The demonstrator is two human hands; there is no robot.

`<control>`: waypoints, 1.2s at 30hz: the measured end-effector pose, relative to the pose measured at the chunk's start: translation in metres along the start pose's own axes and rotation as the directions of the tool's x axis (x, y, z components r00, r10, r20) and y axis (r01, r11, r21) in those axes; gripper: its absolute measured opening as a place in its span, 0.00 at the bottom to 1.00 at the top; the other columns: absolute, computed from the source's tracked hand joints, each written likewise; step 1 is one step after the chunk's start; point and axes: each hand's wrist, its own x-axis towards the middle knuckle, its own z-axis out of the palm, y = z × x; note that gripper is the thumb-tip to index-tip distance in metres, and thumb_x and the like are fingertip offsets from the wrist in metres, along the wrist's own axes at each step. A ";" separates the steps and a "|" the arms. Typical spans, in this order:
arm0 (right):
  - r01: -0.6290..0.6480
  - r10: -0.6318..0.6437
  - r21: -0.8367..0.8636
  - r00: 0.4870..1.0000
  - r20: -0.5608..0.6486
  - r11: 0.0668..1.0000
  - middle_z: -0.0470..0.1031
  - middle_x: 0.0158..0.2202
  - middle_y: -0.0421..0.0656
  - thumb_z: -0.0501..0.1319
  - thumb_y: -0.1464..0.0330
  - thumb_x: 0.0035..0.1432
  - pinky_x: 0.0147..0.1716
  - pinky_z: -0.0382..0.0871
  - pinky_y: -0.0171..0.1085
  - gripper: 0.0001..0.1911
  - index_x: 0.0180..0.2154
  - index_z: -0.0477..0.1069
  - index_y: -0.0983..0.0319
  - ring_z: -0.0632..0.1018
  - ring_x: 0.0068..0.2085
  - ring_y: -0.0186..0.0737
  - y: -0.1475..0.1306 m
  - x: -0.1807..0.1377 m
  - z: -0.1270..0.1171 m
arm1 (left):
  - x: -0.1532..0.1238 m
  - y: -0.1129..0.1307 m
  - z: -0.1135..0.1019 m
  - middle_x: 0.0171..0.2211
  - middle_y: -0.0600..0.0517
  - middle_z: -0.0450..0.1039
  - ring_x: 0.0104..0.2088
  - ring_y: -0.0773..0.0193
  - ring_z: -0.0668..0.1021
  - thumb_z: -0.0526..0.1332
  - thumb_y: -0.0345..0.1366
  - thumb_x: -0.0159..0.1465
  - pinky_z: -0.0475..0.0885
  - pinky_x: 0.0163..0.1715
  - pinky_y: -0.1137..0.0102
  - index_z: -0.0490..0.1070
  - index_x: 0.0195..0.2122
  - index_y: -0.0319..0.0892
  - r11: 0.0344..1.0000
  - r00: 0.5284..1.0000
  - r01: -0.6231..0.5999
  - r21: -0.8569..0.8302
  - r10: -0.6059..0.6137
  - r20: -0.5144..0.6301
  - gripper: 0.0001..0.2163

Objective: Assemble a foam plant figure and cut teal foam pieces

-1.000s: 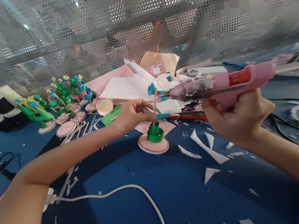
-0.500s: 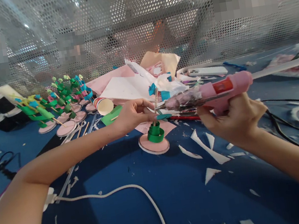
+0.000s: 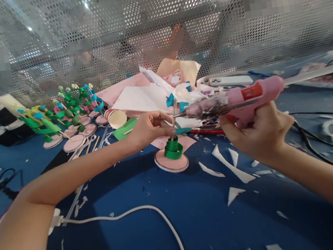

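My left hand (image 3: 151, 129) is closed, its thumb and fingers pinching a thin wooden stick (image 3: 174, 120). That stick rises from a coiled green paper strip (image 3: 174, 149) on a round pink base (image 3: 172, 165). Small blue paper pieces (image 3: 170, 100) are near the stick's upper end. A flat teal piece (image 3: 183, 131) shows just past my thumb; what it belongs to is unclear. My right hand (image 3: 258, 132) grips a pink hot glue gun (image 3: 238, 99) by its handle. The metal nozzle points left, close to the stick, and a long glue stick (image 3: 318, 73) extends from the back.
Several finished paper-and-stick pieces (image 3: 73, 143) on pink bases stand at the left. Behind my hands lie a paper cup (image 3: 117, 118), paper sheets (image 3: 137, 98) and a white phone (image 3: 230, 80). White scraps (image 3: 232, 165) and a white cable (image 3: 129, 211) lie on the blue table; mesh rises behind.
The glue gun has shifted slightly up and to the right, its nozzle a little higher along the stick. My left hand stays almost in place.
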 end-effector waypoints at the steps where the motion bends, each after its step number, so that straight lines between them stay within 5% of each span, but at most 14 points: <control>1: 0.000 0.000 -0.001 1.000 -0.003 1.000 0.50 0.12 0.32 0.54 0.56 0.44 0.14 0.50 0.32 0.15 0.24 0.51 0.57 0.61 0.13 0.34 0.000 0.001 0.000 | 0.000 0.000 0.000 0.19 0.57 0.71 0.22 0.73 0.74 0.70 0.30 0.43 0.71 0.28 0.74 0.67 0.28 0.36 1.000 1.000 -0.002 0.001 0.002 -0.002 0.14; 8: 0.004 -0.006 -0.016 0.996 -0.090 1.000 0.54 0.11 0.32 0.53 0.53 0.47 0.13 0.49 0.31 0.17 0.24 0.50 0.57 0.64 0.13 0.34 -0.001 0.000 0.000 | -0.001 0.001 0.000 0.19 0.56 0.71 0.22 0.73 0.75 0.70 0.28 0.44 0.71 0.28 0.74 0.66 0.27 0.35 1.000 1.000 0.000 -0.008 0.000 0.004 0.13; 14: 0.008 -0.008 0.005 0.999 -0.033 1.000 0.60 0.12 0.34 0.53 0.53 0.48 0.14 0.54 0.32 0.16 0.26 0.54 0.58 0.67 0.14 0.36 0.000 -0.003 0.002 | 0.000 0.001 0.000 0.19 0.57 0.71 0.22 0.73 0.75 0.71 0.29 0.43 0.71 0.28 0.75 0.66 0.28 0.35 1.000 1.000 -0.005 -0.015 0.005 -0.006 0.14; 27: 0.102 -0.100 0.044 0.994 -0.036 0.994 0.54 0.12 0.31 0.54 0.60 0.48 0.13 0.50 0.30 0.13 0.24 0.51 0.57 0.63 0.13 0.31 0.000 -0.001 0.000 | 0.001 -0.002 -0.002 0.19 0.57 0.72 0.22 0.71 0.75 0.70 0.30 0.44 0.70 0.27 0.75 0.65 0.34 0.35 0.999 0.998 -0.002 0.034 0.004 -0.055 0.18; 36: -0.003 0.003 0.017 1.000 -0.022 1.000 0.53 0.10 0.32 0.53 0.58 0.47 0.13 0.50 0.31 0.14 0.22 0.49 0.57 0.63 0.12 0.33 -0.002 0.002 -0.002 | 0.001 -0.002 -0.002 0.19 0.57 0.72 0.22 0.73 0.75 0.71 0.31 0.42 0.69 0.26 0.76 0.65 0.33 0.36 1.000 0.999 0.005 0.018 -0.004 -0.045 0.19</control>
